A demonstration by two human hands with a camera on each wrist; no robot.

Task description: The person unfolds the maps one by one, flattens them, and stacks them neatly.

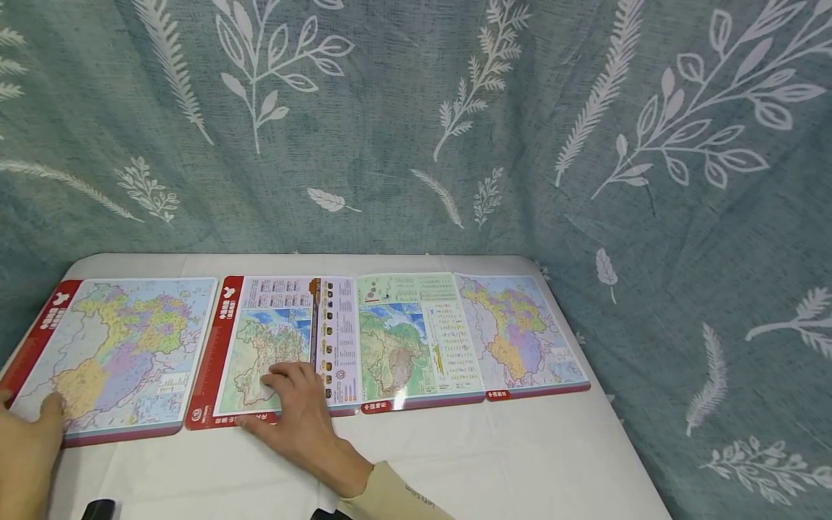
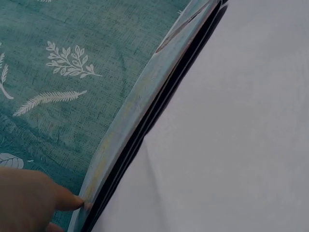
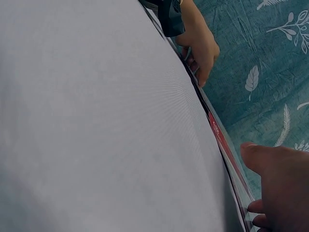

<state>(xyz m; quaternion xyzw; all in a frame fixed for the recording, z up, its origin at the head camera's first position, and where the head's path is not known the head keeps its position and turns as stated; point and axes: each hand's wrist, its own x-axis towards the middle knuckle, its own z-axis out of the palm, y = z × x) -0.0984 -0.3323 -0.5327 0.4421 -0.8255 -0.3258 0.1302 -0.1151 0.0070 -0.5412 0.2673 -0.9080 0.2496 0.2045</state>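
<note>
Nearest you, on the white worktop (image 1: pixel 455 462), your left grip (image 1: pixel 29 444) rests at the near-left corner of the left map sheet (image 1: pixel 130 347), unclenched as far as it shows. Your right grip (image 1: pixel 302 412) is also released; its fingers lie on the near part of the second map sheet (image 1: pixel 269 339).

The sheets look thin, light and bendable, and the glare on the third map sheet (image 1: pixel 390 347) suggests a slippery face. I would pinch a sheet by its near edge or corner, without creasing it.

Each title band, such as the red band (image 1: pixel 211 354), is on the left side, so the printed top points left; I judge the long axis of each sheet goes from near to far. The row itself runs left to right, ending at the fourth map sheet (image 1: pixel 513 332), before the leaf-patterned cloth (image 1: pixel 390 144).
</note>
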